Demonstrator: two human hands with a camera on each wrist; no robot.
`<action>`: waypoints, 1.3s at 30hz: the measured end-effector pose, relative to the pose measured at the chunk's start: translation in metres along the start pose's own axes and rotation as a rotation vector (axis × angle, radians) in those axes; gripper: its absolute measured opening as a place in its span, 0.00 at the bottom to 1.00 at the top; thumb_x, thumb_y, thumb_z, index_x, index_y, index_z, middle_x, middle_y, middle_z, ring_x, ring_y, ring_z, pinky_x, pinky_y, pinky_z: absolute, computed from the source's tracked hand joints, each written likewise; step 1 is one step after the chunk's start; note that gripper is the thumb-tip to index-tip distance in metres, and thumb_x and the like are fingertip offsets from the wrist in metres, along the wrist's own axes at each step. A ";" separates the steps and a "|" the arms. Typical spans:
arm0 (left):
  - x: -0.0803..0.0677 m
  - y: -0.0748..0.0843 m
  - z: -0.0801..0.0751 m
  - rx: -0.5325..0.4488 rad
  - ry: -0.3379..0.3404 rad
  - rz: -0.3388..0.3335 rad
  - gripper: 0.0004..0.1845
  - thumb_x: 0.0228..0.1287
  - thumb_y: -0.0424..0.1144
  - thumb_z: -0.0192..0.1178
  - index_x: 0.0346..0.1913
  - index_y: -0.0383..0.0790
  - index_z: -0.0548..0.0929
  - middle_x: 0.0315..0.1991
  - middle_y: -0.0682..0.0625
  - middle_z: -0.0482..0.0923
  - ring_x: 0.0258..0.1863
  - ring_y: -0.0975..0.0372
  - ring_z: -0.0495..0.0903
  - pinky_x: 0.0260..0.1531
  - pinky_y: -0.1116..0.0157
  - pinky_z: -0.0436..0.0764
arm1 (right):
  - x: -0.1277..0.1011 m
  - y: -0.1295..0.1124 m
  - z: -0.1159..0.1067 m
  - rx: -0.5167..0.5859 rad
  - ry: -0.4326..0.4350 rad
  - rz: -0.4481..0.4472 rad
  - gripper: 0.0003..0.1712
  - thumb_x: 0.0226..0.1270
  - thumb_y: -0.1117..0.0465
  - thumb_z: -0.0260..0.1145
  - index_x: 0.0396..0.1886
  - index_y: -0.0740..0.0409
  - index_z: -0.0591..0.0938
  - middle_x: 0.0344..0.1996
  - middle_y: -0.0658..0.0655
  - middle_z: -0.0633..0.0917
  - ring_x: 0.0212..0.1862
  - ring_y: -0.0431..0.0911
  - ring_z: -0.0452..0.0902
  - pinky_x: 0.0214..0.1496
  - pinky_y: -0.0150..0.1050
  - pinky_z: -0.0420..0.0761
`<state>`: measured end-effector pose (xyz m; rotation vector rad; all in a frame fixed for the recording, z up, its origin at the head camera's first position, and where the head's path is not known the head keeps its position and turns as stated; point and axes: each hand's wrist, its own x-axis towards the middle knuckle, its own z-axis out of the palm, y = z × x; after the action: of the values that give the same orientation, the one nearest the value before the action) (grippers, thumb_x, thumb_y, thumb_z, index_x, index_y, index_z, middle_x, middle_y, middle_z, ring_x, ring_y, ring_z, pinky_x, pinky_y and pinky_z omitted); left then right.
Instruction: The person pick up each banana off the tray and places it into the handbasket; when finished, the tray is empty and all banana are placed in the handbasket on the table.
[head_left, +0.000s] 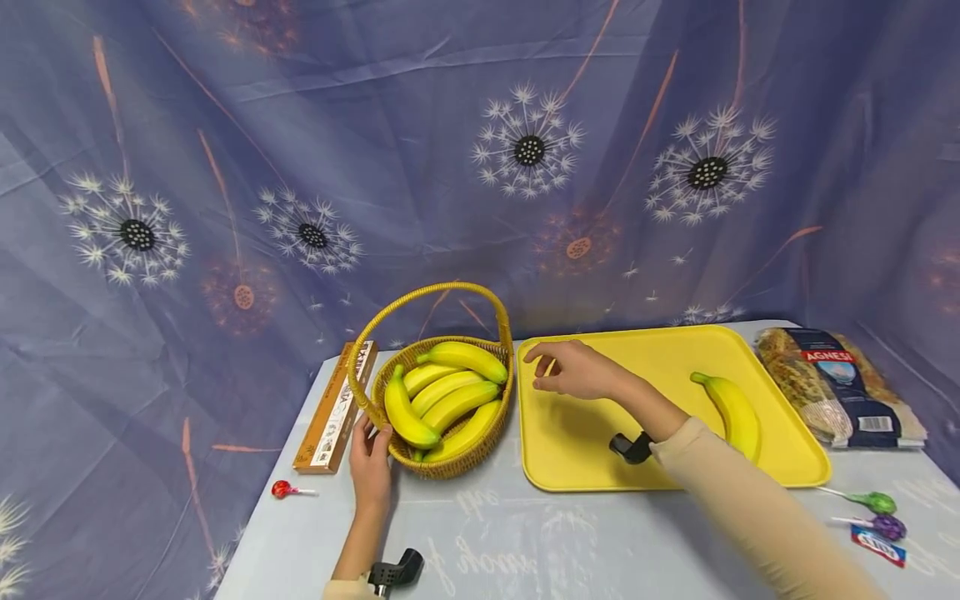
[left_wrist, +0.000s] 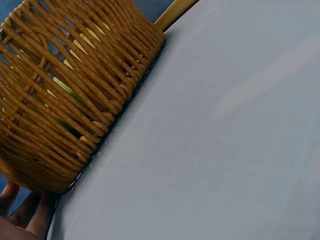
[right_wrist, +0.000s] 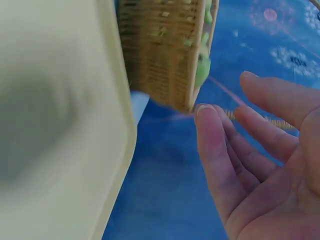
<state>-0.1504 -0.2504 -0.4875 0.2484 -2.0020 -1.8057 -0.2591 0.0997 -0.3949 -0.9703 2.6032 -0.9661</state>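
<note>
Left hand (head_left: 371,464) presses loose fingers against the banana basket (head_left: 450,450); right hand (head_left: 573,369) hovers spread, empty (pasta bag (head_left: 838,385) reads "AGNESI").

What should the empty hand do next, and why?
Probably the right hand should reach a little further left and pick a banana from the basket. It hovers open and empty over the yellow tray, which already bears one banana, while the left hand steadies the basket's side.
</note>
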 end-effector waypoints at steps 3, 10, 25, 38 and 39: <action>0.001 0.001 -0.003 0.000 0.004 0.006 0.24 0.71 0.36 0.52 0.68 0.40 0.68 0.62 0.42 0.68 0.54 0.59 0.73 0.48 0.70 0.77 | -0.020 0.013 -0.008 -0.025 0.040 0.020 0.22 0.66 0.54 0.67 0.59 0.48 0.77 0.40 0.46 0.82 0.41 0.41 0.79 0.42 0.39 0.79; 0.001 -0.005 0.000 -0.021 -0.015 0.022 0.24 0.72 0.38 0.53 0.68 0.39 0.68 0.62 0.42 0.69 0.56 0.56 0.72 0.49 0.67 0.77 | -0.088 0.049 -0.027 -0.049 0.141 0.079 0.22 0.66 0.54 0.67 0.58 0.52 0.77 0.39 0.46 0.82 0.40 0.42 0.79 0.39 0.40 0.79; 0.000 -0.004 0.001 -0.029 -0.015 0.024 0.24 0.72 0.37 0.53 0.68 0.38 0.68 0.63 0.41 0.68 0.56 0.55 0.72 0.51 0.66 0.77 | -0.198 0.110 -0.056 -0.231 0.295 0.194 0.22 0.60 0.75 0.61 0.53 0.56 0.81 0.47 0.58 0.83 0.46 0.54 0.79 0.42 0.50 0.81; 0.000 -0.004 0.001 -0.012 -0.011 0.016 0.24 0.72 0.39 0.53 0.68 0.41 0.68 0.62 0.43 0.68 0.54 0.57 0.72 0.49 0.69 0.77 | -0.202 0.137 -0.033 -0.304 0.190 0.166 0.34 0.45 0.84 0.56 0.54 0.59 0.81 0.62 0.65 0.72 0.64 0.66 0.60 0.61 0.65 0.60; 0.000 -0.004 0.001 -0.016 -0.011 0.016 0.23 0.72 0.39 0.53 0.68 0.41 0.68 0.62 0.43 0.68 0.55 0.57 0.72 0.49 0.68 0.77 | -0.200 0.136 -0.032 -0.311 0.185 0.156 0.35 0.44 0.84 0.56 0.54 0.59 0.81 0.62 0.66 0.72 0.63 0.66 0.61 0.60 0.65 0.61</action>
<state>-0.1512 -0.2497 -0.4913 0.2172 -1.9907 -1.8159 -0.1890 0.3223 -0.4657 -0.7550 2.9964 -0.6533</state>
